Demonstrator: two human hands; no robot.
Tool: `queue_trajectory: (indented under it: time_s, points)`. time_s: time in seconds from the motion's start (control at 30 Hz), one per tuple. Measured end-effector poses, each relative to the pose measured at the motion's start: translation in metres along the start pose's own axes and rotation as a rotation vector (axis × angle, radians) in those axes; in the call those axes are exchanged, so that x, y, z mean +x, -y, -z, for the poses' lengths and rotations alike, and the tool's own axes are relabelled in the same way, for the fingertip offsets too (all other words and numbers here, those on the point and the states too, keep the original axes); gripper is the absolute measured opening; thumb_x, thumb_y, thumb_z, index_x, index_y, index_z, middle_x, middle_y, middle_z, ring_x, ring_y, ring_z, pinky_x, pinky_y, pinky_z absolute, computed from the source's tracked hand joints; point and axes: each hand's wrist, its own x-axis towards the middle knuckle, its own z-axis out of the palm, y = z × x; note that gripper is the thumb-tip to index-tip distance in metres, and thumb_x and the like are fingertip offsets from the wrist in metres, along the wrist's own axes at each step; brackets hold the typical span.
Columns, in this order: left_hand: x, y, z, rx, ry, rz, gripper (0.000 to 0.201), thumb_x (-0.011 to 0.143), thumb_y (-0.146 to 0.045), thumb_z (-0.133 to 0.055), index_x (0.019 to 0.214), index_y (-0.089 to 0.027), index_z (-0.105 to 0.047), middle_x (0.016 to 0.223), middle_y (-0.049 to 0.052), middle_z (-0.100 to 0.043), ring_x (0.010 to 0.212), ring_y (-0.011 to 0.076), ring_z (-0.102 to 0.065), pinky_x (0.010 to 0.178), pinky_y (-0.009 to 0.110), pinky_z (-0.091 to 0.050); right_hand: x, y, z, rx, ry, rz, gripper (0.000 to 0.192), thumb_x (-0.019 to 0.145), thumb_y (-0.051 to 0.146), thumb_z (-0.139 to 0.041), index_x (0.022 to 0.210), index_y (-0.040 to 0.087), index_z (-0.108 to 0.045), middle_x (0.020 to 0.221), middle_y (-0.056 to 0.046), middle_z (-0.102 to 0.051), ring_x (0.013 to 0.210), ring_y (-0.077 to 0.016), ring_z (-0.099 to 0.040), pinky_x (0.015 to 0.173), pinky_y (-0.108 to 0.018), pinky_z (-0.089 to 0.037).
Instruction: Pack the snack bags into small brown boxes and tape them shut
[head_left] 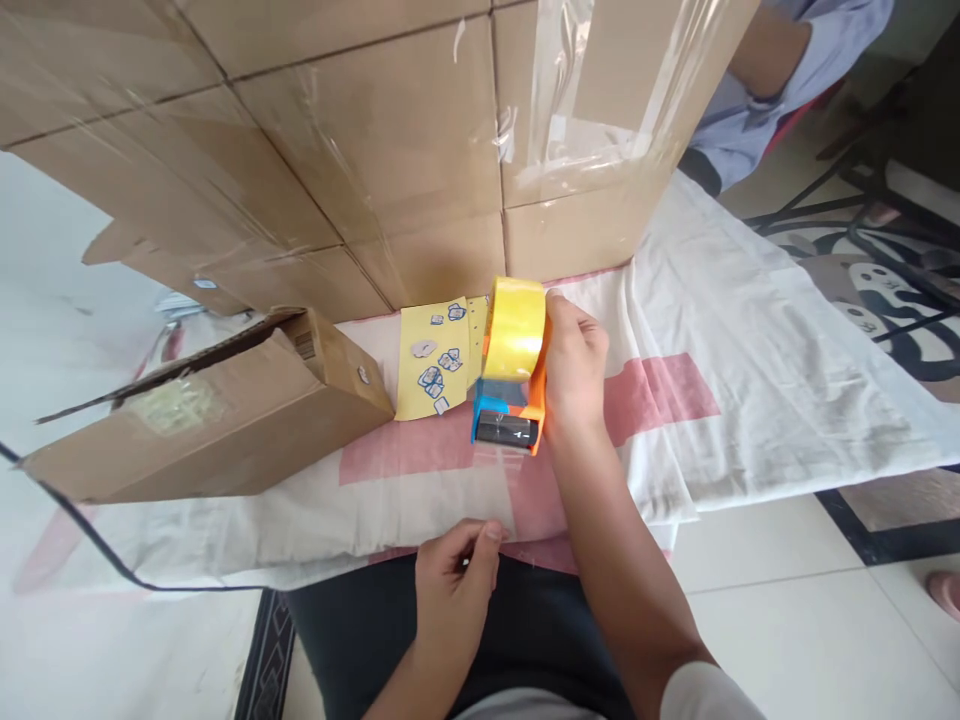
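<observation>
My right hand [576,355] is wrapped round the orange side of a tape dispenser [538,405], which carries a wide yellow tape roll [516,328] and a black roller at its near end. Just left of the dispenser lie yellow paper sheets [433,365] with small blue-outlined drawings, one partly covered by the roll. Close to my body, at the table's front edge, my left hand [459,575] is closed, thumb against the curled fingers. Whatever it may pinch is too small to make out.
A partition of taped cardboard panels [420,140] stands behind the sheets. To the left is an opened cardboard box [225,420] with a black cable [82,525] in front. A white and red cloth [442,460] covers the table. Another person's sleeve [832,50] shows at upper right.
</observation>
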Motion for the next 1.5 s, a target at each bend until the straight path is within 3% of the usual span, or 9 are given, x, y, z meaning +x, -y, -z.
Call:
queue_trajectory:
  time_s: [0.23,0.43,0.53,0.63,0.77,0.87,0.97,1.17,1.5]
  points:
    - [-0.016,-0.005,0.022,0.052,-0.120,0.139,0.037,0.084,-0.052,-0.070,0.093,-0.018,-0.082,0.049,-0.002,-0.059,0.047,0.0116,-0.053,0.053,0.023,-0.045,-0.031,0.015,-0.005,-0.194,-0.005,0.222,0.050,0.095,0.045,-0.056,0.060,0.021,-0.029,0.061,0.003,-0.028,0.057,-0.0094,-0.028,0.050,-0.025,-0.028]
    - [-0.027,0.012,0.024,-0.313,0.240,0.559,0.050,0.078,-0.058,-0.074,0.099,-0.012,-0.078,0.035,-0.005,-0.045,0.033,0.0060,-0.031,0.042,0.020,-0.023,-0.049,0.015,0.000,-0.214,-0.009,0.282,0.051,0.098,0.044,-0.053,0.061,0.021,-0.025,0.060,0.003,-0.027,0.056,-0.0093,-0.027,0.051,-0.026,-0.028]
    - [-0.030,0.020,0.027,-0.303,0.351,0.678,0.039,0.075,-0.047,-0.077,0.096,-0.014,-0.077,0.037,-0.004,-0.047,0.032,0.0061,-0.032,0.041,0.019,-0.015,-0.049,0.019,0.001,-0.188,-0.009,0.270,0.051,0.098,0.043,-0.051,0.061,0.021,-0.025,0.061,0.003,-0.026,0.056,-0.0094,-0.027,0.051,-0.026,-0.028]
    - [-0.022,0.017,0.046,-0.176,0.153,0.556,0.026,0.078,-0.040,-0.074,0.092,-0.019,-0.076,0.041,-0.003,-0.053,0.037,0.0081,-0.039,0.042,0.019,-0.022,-0.047,0.025,-0.001,-0.160,-0.019,0.274,0.051,0.098,0.044,-0.051,0.061,0.021,-0.026,0.062,0.003,-0.027,0.057,-0.0096,-0.028,0.052,-0.026,-0.027]
    - [0.006,-0.008,0.080,-0.017,-0.172,0.040,0.033,0.084,-0.049,-0.067,0.094,-0.018,-0.074,0.086,0.008,-0.077,0.079,0.0215,-0.069,0.073,0.031,-0.056,-0.048,0.028,-0.008,-0.160,-0.006,0.273,0.054,0.096,0.052,-0.054,0.060,0.021,-0.027,0.061,0.003,-0.026,0.057,-0.0097,-0.029,0.051,-0.026,-0.026]
    - [0.024,-0.027,0.083,0.085,0.020,-0.096,0.041,0.087,-0.054,-0.065,0.103,-0.019,-0.077,0.111,0.012,-0.076,0.104,0.0292,-0.069,0.090,0.039,-0.057,-0.054,0.025,-0.015,-0.147,0.026,0.231,0.055,0.096,0.056,-0.053,0.060,0.022,-0.029,0.061,0.003,-0.027,0.057,-0.0096,-0.030,0.050,-0.026,-0.026]
    - [0.031,-0.034,0.066,0.044,0.161,-0.086,0.039,0.086,-0.055,-0.067,0.093,-0.019,-0.080,0.092,0.010,-0.078,0.086,0.0260,-0.072,0.080,0.037,-0.059,-0.059,0.019,-0.022,-0.139,0.047,0.198,0.054,0.095,0.054,-0.055,0.060,0.022,-0.029,0.061,0.003,-0.029,0.056,-0.0092,-0.030,0.051,-0.026,-0.028]
    - [0.037,-0.025,0.043,0.017,0.155,-0.210,0.041,0.089,-0.048,-0.065,0.060,-0.020,-0.074,0.064,0.005,-0.071,0.067,0.0184,-0.067,0.068,0.028,-0.054,-0.056,0.004,-0.027,-0.098,0.074,0.081,0.051,0.093,0.057,-0.054,0.063,0.022,-0.034,0.062,0.004,-0.032,0.056,-0.0090,-0.032,0.050,-0.024,-0.031]
    - [0.062,0.004,0.061,-0.138,0.099,-0.191,0.050,0.095,-0.058,-0.056,0.067,-0.019,-0.072,0.075,0.007,-0.073,0.078,0.0206,-0.066,0.078,0.030,-0.051,-0.050,-0.026,-0.032,-0.094,0.156,0.026,0.035,0.093,0.050,-0.056,0.074,0.021,-0.049,0.069,0.003,-0.048,0.061,-0.0100,-0.044,0.056,-0.023,-0.039]
